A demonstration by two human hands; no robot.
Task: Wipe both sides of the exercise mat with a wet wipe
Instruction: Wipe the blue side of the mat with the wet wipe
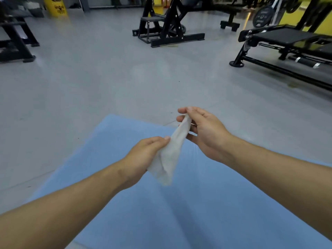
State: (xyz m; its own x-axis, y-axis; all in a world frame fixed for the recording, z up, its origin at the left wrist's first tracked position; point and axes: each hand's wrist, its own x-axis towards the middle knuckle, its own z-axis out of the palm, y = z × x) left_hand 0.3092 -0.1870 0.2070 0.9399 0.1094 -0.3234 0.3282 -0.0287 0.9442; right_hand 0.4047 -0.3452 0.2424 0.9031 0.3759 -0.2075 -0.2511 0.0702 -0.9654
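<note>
Both hands hold one white wet wipe point(171, 151) up in the air. The left hand point(145, 155) pinches its side. The right hand point(203, 130) pinches its top end. Below them, the blue exercise mat point(161, 216) lies flat on the grey floor point(107, 83).

The exercise mat point(188, 212) runs off the bottom edge; the blurred wet wipe point(172, 151) hides fingers of the left hand point(143, 155).

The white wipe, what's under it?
The blue mat lies below the wipe, spread on the grey floor. The left hand and right hand hold the wipe up in the air. The bit of mat straight behind them is covered.
</note>
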